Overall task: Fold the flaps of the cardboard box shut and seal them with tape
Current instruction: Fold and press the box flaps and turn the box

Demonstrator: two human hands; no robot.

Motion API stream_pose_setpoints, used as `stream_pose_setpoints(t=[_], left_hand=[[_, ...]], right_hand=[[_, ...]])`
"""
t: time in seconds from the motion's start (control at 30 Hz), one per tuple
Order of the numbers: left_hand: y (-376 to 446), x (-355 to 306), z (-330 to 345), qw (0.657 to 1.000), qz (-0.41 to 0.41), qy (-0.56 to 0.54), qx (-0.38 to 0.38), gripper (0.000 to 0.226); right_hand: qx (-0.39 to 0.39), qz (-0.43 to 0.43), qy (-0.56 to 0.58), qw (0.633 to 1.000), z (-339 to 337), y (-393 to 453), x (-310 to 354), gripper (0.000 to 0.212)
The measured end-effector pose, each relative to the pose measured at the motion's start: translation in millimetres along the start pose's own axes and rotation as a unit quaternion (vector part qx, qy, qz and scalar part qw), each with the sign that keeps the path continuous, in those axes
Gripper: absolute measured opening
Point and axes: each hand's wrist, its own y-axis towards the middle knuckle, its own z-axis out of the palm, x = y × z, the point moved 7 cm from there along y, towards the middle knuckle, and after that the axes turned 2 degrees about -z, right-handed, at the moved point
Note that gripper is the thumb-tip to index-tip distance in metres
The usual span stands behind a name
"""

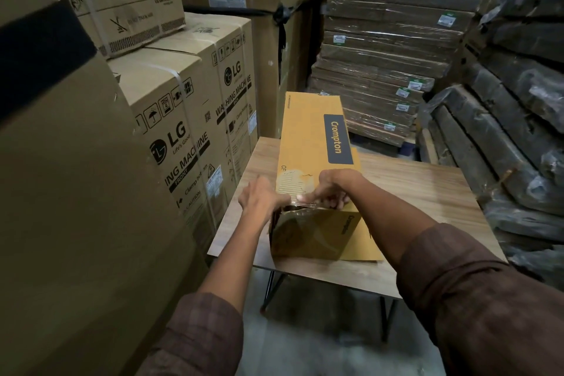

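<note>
A long yellow cardboard box (311, 137) marked Crompton lies lengthwise on a small wooden table (421, 192), its near end facing me. A torn patch shows on its top near that end. Clear tape (300, 203) glints along the near top edge, above the end flap (308, 235). My left hand (261, 200) rests at the box's left near corner with its fingers on the tape. My right hand (331, 188) lies on top of the near end with fingers curled down, pressing the tape at the edge. No tape roll is visible.
Large LG washing machine cartons (195, 119) stand tight against the table's left side. Wrapped flat cardboard stacks (384, 49) rise behind the table, and plastic-wrapped bundles (518, 119) crowd the right. Grey floor shows under the table's black legs (273, 287).
</note>
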Motion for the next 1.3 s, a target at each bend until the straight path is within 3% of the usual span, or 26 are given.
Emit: stream_pose_setpoints(t=[0.2, 0.47, 0.63, 0.77, 0.87, 0.97, 1.1, 1.3], left_hand=[[4.1, -13.7, 13.8, 0.998, 0.05, -0.001, 0.038, 0.054], [17.1, -14.0, 16.9, 0.994, 0.011, -0.007, 0.11, 0.026], [19.6, -14.5, 18.2, 0.992, 0.016, -0.002, 0.124, 0.021], [19.6, -15.9, 18.9, 0.992, 0.022, -0.003, 0.126, 0.032], [20.9, -18.2, 20.4, 0.996, 0.016, 0.0, 0.083, 0.046], [22.1, -16.2, 19.6, 1.0, 0.008, -0.007, 0.029, 0.035], [23.7, -8.5, 21.9, 0.998, -0.013, -0.011, 0.067, 0.051], [27.3, -10.1, 26.6, 0.994, 0.004, -0.017, 0.103, 0.03]], right_hand=[[-0.015, -0.006, -0.019, 1.0, 1.5, 1.2, 2.7, 0.059], [0.052, 0.005, 0.003, 0.999, 1.7, 1.9, -2.7, 0.039], [0.005, 0.002, 0.02, 1.0, 0.9, -1.9, -1.4, 0.054], [-0.05, -0.004, -0.021, 0.999, 2.1, -1.0, 5.6, 0.06], [-0.06, -0.004, -0.021, 0.998, 2.0, -0.6, 10.6, 0.055], [-0.045, -0.008, -0.002, 0.999, 3.6, -0.3, 11.2, 0.042], [-0.02, -0.017, 0.041, 0.999, 1.7, -2.4, -2.3, 0.037], [-0.074, -0.064, 0.066, 0.993, -1.8, -4.1, -9.8, 0.029]])
